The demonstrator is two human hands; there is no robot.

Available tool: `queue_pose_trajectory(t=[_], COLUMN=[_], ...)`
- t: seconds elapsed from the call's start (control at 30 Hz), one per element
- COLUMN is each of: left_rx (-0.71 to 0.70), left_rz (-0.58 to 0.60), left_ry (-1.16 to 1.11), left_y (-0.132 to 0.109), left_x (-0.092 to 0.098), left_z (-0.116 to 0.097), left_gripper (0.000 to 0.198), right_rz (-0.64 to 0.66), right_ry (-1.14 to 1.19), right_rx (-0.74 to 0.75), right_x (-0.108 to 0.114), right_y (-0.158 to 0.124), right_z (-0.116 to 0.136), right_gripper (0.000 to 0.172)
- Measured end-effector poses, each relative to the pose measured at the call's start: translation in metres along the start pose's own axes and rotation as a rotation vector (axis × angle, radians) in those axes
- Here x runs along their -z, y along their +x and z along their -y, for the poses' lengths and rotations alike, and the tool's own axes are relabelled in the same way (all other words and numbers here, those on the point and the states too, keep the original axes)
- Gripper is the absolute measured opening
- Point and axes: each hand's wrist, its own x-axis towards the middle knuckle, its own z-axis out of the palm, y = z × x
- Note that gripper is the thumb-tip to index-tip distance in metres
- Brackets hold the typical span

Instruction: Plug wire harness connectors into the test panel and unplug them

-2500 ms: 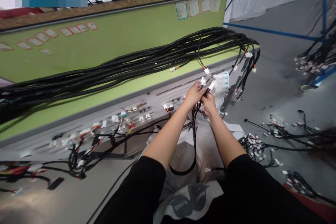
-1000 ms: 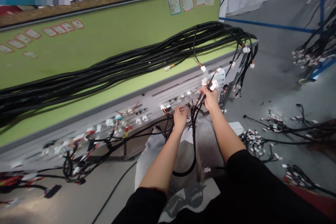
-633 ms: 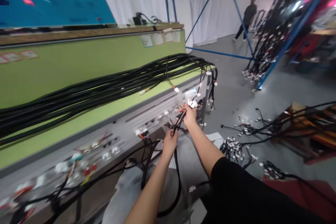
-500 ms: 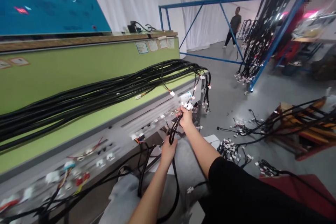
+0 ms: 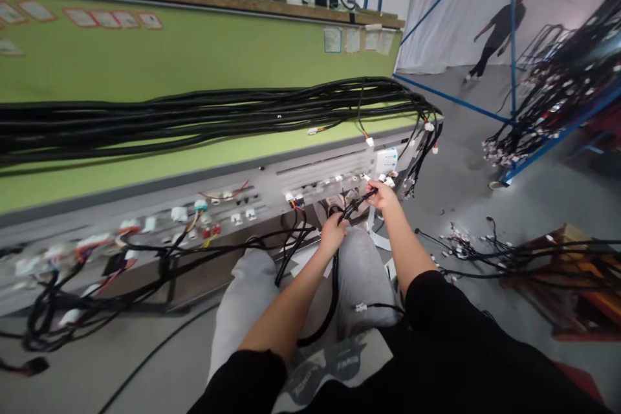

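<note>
A seated worker grips a black cable in both hands at a green desk. The left hand is closed on it above the knees. The right hand clasps it higher up, just beside white plugs at the desk's grey front panel. A thick bundle of cables lies along the desk. Loose wiring litters the floor, and another person walks beyond a blue frame.

Black wire harness, lap-draped, white-plugged

Cable bundle on bench
</note>
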Motion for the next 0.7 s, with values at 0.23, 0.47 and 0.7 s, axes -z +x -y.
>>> queue_pose_trajectory(t=[0.23,0.47,0.7], left_rx=[0.022,0.065,0.094], left_rz=[-0.044,-0.061,-0.105], left_ry=[-0.032,-0.036,-0.089], left_y=[0.006,0.004,0.006], left_x=[0.006,0.017,0.023], left_z=[0.009,0.011,0.009], left_gripper=[0.025,0.021,0.021], right_rz=[-0.155,-0.139,-0.18], right_ry=[0.063,0.074,0.104], right_rx=[-0.059,-0.05,0.017], right_x=[-0.011,-0.023,-0.035], right_y=[0.006,-0.001,-0.003], right_z=[-0.021,-0.028,-0.035], right_gripper=[0.01,0.012,0.018])
